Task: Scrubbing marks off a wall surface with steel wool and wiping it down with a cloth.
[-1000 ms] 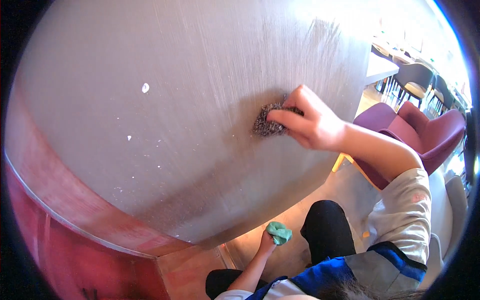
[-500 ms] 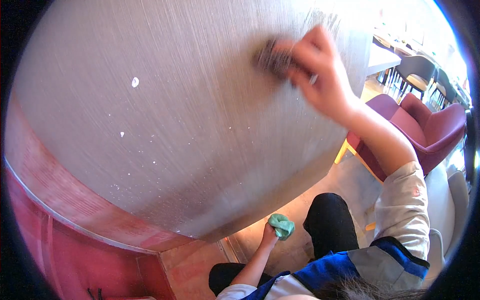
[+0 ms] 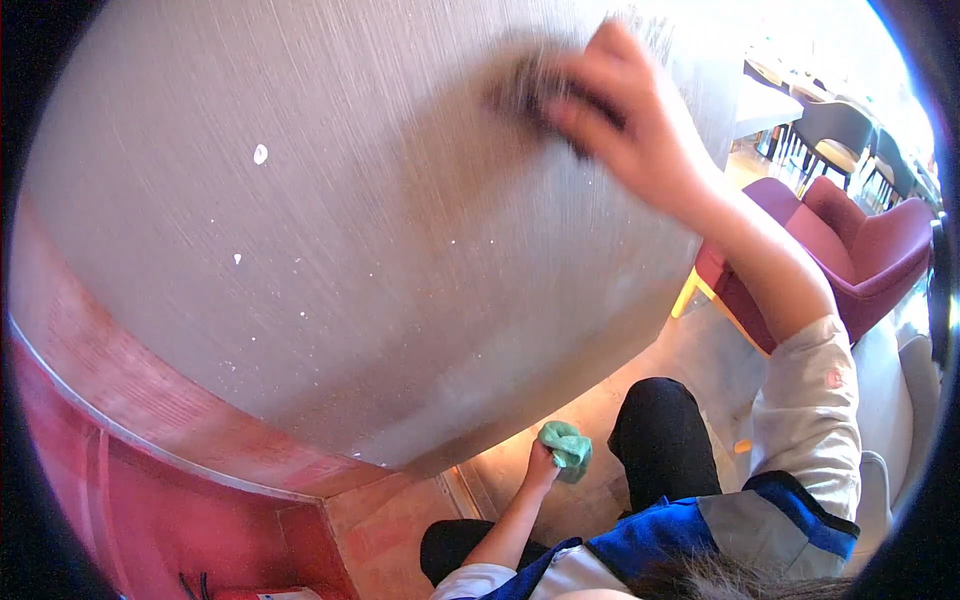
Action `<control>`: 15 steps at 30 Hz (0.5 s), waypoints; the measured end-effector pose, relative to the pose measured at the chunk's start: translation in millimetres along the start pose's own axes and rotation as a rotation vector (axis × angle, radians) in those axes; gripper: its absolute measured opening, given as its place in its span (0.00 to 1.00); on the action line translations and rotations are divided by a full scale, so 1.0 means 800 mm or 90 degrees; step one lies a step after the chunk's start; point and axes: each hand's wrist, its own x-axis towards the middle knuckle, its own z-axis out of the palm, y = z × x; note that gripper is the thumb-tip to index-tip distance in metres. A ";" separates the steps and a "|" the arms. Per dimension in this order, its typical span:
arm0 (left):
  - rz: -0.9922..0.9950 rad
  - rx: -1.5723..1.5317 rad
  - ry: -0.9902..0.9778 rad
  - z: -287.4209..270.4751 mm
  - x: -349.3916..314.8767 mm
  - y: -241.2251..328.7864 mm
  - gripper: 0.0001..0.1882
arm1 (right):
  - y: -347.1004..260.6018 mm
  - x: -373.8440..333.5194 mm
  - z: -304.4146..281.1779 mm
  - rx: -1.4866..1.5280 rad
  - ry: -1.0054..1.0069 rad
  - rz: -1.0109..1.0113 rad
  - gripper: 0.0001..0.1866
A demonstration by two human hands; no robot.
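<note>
My right hand is closed around a dark, wiry scouring pad, blurred by motion. It presses the pad against the upper right part of a large grey, wood-grained panel. White specks and small white spots dot the panel's surface. Low down, beyond the panel's bottom edge and near my knees, my left hand grips a crumpled green cloth. The cloth hangs clear of the panel, and part of it hides my left fingers.
A maroon armchair with yellow legs stands close to my right forearm. Dark chairs and a white table are farther back. A reddish strip borders the panel, with a red surface at lower left.
My right hand and the scouring pad have shifted slightly up and left across the panel. My left hand still holds the green cloth in nearly the same place.
</note>
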 end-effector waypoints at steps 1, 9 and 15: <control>0.000 0.000 0.001 -0.001 0.000 -0.002 0.10 | 0.003 0.009 0.006 0.088 0.096 0.001 0.11; -0.018 -0.024 -0.033 -0.005 0.003 -0.007 0.12 | -0.014 0.004 0.002 0.026 0.011 0.034 0.10; 0.006 -0.059 -0.030 -0.006 0.006 -0.006 0.12 | -0.047 -0.027 0.032 0.053 -0.051 -0.094 0.12</control>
